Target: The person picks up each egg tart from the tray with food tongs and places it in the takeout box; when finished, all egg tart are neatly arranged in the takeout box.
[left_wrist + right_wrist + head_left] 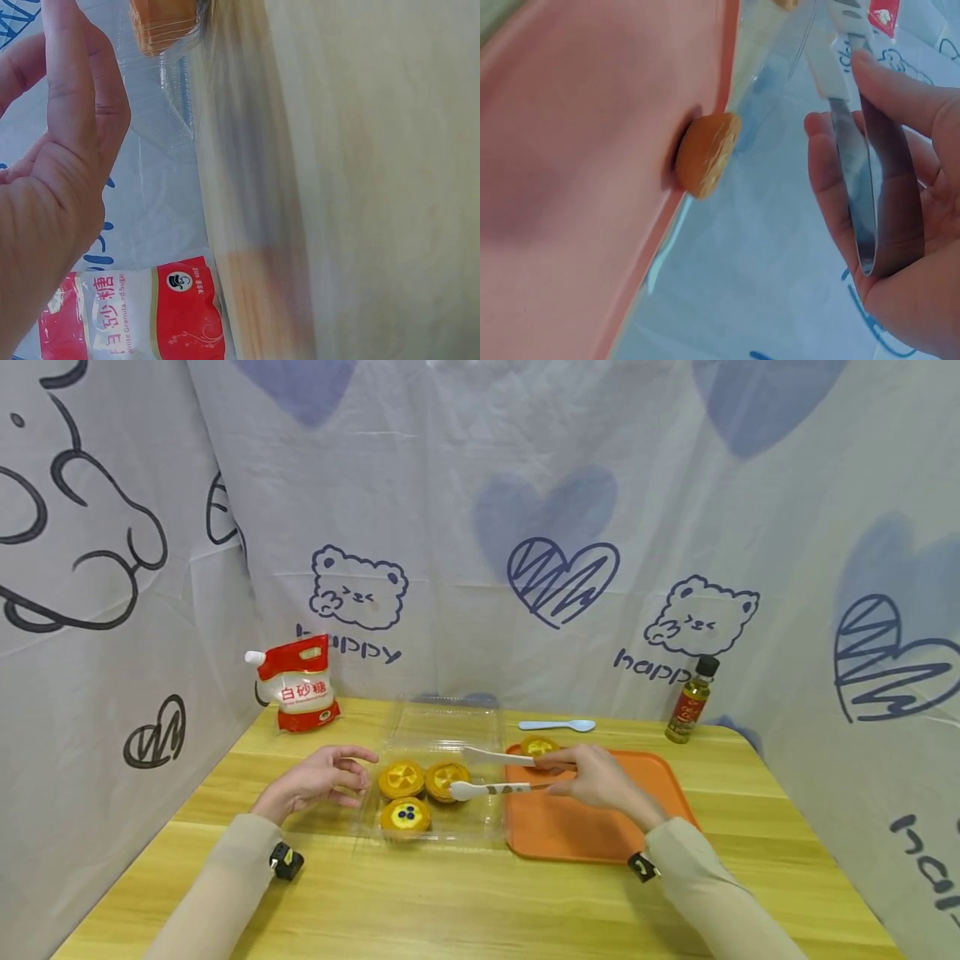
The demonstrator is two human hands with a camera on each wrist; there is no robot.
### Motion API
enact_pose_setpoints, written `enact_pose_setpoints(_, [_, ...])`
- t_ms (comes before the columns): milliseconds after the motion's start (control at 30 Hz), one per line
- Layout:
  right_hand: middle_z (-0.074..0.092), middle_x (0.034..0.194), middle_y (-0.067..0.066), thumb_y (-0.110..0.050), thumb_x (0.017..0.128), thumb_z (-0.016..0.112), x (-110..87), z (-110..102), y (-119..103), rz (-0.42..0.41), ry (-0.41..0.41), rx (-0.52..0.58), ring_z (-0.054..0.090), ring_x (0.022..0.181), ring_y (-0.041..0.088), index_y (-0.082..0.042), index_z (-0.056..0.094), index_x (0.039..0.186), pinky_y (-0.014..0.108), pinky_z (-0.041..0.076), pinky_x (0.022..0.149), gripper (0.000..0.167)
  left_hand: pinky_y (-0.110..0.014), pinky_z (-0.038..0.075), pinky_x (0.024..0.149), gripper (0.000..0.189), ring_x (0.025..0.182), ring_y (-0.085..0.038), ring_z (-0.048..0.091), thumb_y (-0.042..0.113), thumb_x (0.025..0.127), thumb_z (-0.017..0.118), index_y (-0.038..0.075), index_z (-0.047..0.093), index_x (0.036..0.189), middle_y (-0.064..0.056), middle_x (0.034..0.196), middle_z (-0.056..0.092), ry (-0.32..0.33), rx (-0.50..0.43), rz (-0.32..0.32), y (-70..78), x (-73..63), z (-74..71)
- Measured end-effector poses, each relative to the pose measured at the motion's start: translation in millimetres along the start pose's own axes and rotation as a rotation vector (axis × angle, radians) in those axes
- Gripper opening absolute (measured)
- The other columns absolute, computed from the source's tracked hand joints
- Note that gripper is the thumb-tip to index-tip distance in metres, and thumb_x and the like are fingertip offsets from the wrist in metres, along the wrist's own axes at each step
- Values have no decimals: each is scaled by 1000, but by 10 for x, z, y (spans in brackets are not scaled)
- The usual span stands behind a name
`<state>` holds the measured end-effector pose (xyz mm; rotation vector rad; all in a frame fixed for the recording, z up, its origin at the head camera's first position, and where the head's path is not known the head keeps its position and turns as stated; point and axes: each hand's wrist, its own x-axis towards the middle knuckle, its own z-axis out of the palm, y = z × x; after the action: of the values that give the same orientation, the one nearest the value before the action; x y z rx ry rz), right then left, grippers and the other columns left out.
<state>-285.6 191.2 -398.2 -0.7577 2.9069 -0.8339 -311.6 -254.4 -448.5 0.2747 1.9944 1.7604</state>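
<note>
My right hand (596, 781) grips a pair of metal tongs (866, 202) with white tips. The tongs' tips stand apart above the right part of a clear plastic box (468, 827). Inside the box are two tarts with yellow fruit pieces, one at the back left (402, 779) and one at the back right (444, 777), and a tart with dark berries (406, 817) in front. One tip overlaps the back right tart in the head view. My left hand (326, 779) is by the box's left edge, its fingers loosely bent with nothing in them.
Another tart (538, 747) sits in the far left corner of an orange tray (570, 835), right of the box. Behind the tray lies a pale blue spoon (557, 725). A red-and-white sugar bag (303, 687) stands back left, an oil bottle (688, 703) back right. The box's lid (446, 725) leans back.
</note>
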Motion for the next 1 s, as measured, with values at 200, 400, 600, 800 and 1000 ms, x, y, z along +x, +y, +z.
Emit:
enact_pose_setpoints(200, [68,124,5,-20,84,78,-84,-52,184,-26,8,31,66,104,23,-15,68,126,44,57,85,44,-40,62,78,57,84,-19,65,-1,92,60,-9,35,142,-11,99,60,-9,7,5,2,2,2])
enact_pose_setpoints(400, [67,127,6,-23,86,76,-213,-129,352,-12,9,89,65,112,29,-17,65,131,48,57,90,46,-39,62,78,57,83,-19,65,0,92,60,-9,34,143,-8,96,61,-13,7,5,4,5,8])
enact_pose_setpoints(600, [68,125,3,-26,85,77,-306,-197,460,37,53,119,66,109,26,-22,65,130,43,58,86,47,-39,62,78,56,85,-19,65,1,92,61,-8,37,141,-11,99,60,-12,13,12,24,22,16])
enact_pose_setpoints(800, [69,123,4,-24,86,76,-353,-256,548,60,90,116,65,111,26,-20,65,130,47,57,90,46,-40,62,80,59,86,-19,65,1,92,61,-8,34,143,-10,99,60,-24,10,13,30,11,7])
enact_pose_setpoints(1000, [67,126,9,-24,87,74,-373,-314,646,93,96,140,61,119,32,-18,62,133,45,56,93,48,-41,62,80,58,86,-20,65,2,92,61,-9,35,142,-10,98,61,-14,14,14,28,-10,4])
